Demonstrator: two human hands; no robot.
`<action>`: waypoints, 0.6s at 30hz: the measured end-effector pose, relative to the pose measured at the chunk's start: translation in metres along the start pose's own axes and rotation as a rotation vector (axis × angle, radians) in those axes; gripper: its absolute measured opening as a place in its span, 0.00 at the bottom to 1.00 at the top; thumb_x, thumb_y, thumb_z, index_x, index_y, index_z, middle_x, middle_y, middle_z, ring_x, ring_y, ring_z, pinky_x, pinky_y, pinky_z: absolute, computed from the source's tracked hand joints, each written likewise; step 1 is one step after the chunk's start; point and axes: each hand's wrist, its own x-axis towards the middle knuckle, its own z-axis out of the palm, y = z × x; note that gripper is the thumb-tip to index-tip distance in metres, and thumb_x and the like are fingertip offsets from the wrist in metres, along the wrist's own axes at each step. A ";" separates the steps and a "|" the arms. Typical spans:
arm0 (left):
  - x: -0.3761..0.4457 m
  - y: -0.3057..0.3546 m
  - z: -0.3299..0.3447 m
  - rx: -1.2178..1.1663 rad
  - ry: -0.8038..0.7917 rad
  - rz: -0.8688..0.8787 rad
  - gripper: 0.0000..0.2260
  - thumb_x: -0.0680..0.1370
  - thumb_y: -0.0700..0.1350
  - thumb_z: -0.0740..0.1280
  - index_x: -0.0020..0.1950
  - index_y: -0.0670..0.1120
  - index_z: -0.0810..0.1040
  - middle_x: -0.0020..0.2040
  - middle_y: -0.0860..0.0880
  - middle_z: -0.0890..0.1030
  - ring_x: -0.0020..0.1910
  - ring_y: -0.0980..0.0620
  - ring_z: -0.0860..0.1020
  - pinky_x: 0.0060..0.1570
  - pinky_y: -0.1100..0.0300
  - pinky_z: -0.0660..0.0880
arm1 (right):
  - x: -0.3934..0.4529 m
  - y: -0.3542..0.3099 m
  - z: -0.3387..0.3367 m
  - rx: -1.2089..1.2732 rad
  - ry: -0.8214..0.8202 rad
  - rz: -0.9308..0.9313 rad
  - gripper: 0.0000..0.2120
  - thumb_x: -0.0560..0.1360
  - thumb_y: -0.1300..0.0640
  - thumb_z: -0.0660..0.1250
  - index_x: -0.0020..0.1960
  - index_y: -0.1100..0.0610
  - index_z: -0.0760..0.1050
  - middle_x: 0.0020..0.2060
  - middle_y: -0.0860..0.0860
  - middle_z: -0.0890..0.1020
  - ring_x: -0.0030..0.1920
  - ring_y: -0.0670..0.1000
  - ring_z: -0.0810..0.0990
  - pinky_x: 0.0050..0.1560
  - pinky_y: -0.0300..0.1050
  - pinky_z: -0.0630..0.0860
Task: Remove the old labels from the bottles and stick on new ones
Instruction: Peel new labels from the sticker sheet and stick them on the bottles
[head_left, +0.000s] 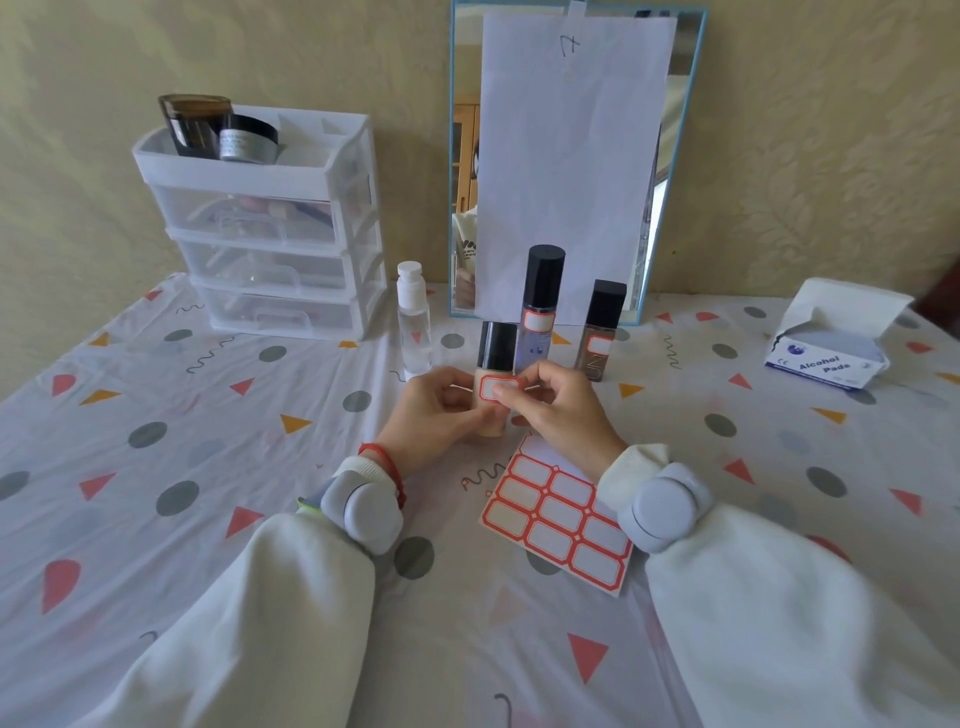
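Head view: four bottles stand or are held on a table (156, 467) covered by a patterned cloth. One beige foundation bottle (493, 415) with a black cap is upright near the table's middle, gripped at its left side by the left hand (434, 415), whose fingers curl round it. One red-bordered label (497, 388) lies on the front of this bottle; the right hand (558, 410) pinches the label's right end, with one fingertip pressed on its lower edge. Behind it stand two black-capped bottles already carrying one red-bordered label each: a tall clear bottle (540, 312) and a shorter brown bottle (600, 338) to its right. One small clear bottle with a white cap (414, 322) stands to their left, and bears none.

One label sheet (558, 525) lies flat just below the right hand, toward the table's near edge, showing eight unused red-bordered labels in two columns; its upper left corner is bare backing.

One white three-drawer organizer (275, 234) sits at the far left edge, with two dark jars (223, 132) on its top tray. One blue-framed mirror (576, 156), largely covered by one sheet of white paper (571, 171), leans against the wall at the far edge. One open box of alcohol pads (831, 343) sits toward the far right corner.
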 end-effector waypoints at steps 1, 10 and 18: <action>0.000 0.000 0.000 -0.002 -0.003 0.005 0.16 0.71 0.40 0.74 0.56 0.35 0.76 0.46 0.39 0.84 0.43 0.45 0.84 0.43 0.56 0.82 | 0.000 0.000 0.000 0.012 0.009 0.005 0.13 0.73 0.47 0.70 0.43 0.57 0.77 0.42 0.52 0.83 0.47 0.51 0.81 0.53 0.54 0.80; -0.001 -0.001 0.001 -0.004 -0.022 0.040 0.11 0.73 0.35 0.72 0.53 0.35 0.76 0.42 0.38 0.84 0.38 0.47 0.84 0.39 0.60 0.81 | -0.001 -0.006 0.007 -0.186 0.235 -0.144 0.22 0.67 0.42 0.75 0.33 0.60 0.75 0.26 0.50 0.76 0.30 0.48 0.76 0.33 0.38 0.73; 0.000 -0.004 -0.001 -0.077 -0.046 0.029 0.08 0.74 0.35 0.71 0.52 0.38 0.77 0.40 0.46 0.86 0.39 0.48 0.85 0.37 0.62 0.80 | 0.000 -0.004 0.006 -0.092 0.153 -0.044 0.20 0.63 0.39 0.77 0.38 0.55 0.76 0.32 0.46 0.79 0.34 0.42 0.78 0.33 0.28 0.71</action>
